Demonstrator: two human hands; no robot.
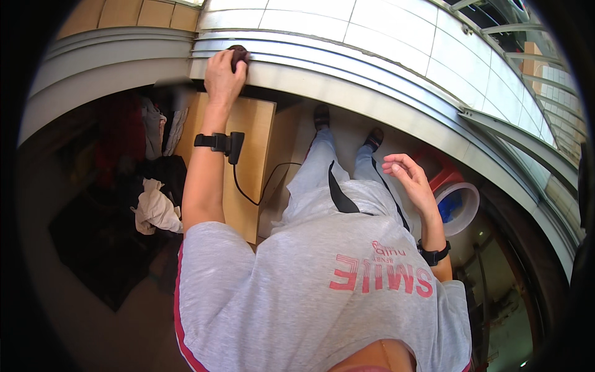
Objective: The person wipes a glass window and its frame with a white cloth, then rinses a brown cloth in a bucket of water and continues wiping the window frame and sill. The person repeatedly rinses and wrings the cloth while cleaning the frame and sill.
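My left hand (225, 76) is closed on a bunched dark brown cloth (240, 56). It holds the cloth against the metal window track (297, 53), near the corner where two runs of frame meet. My right hand (409, 179) hangs in the air in front of my right thigh, fingers loosely bent and apart, with nothing in it. It is on the near side of the pale sill (353, 95), not touching it. Both wrists wear black straps, and a black cable runs from the device on the left one.
A light wooden cabinet (246, 121) stands below the left arm. Clothes and a cream cloth (155, 207) lie farther left. At the right are a white bucket (469, 211) with something blue inside and a red plastic stool (446, 174). White tiles (390, 28) and metal bars (520, 55) lie beyond the track.
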